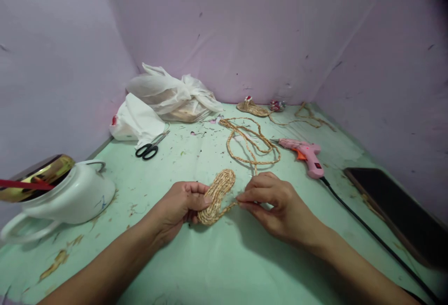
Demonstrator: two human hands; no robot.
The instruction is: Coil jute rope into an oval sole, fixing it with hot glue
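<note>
Left hand pinches a flat oval coil of tan braided jute cord on the pale green tabletop; right hand, fingers pressed together, nips the cord's loose tail beside it. Behind lie slack cord loops, a pink glue gun, black-handled scissors and a white plastic bag; a white ceramic pot sits left, a dark flat slab right.

Green table: scissors, glue gun, cord

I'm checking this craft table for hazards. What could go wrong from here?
The pink plastic glue gun, its red light lit, lies near the right hand; its nozzle might burn. Its black cord passes the right forearm and may snag. The oval braided straw coil in the left hand may unwind.
</note>
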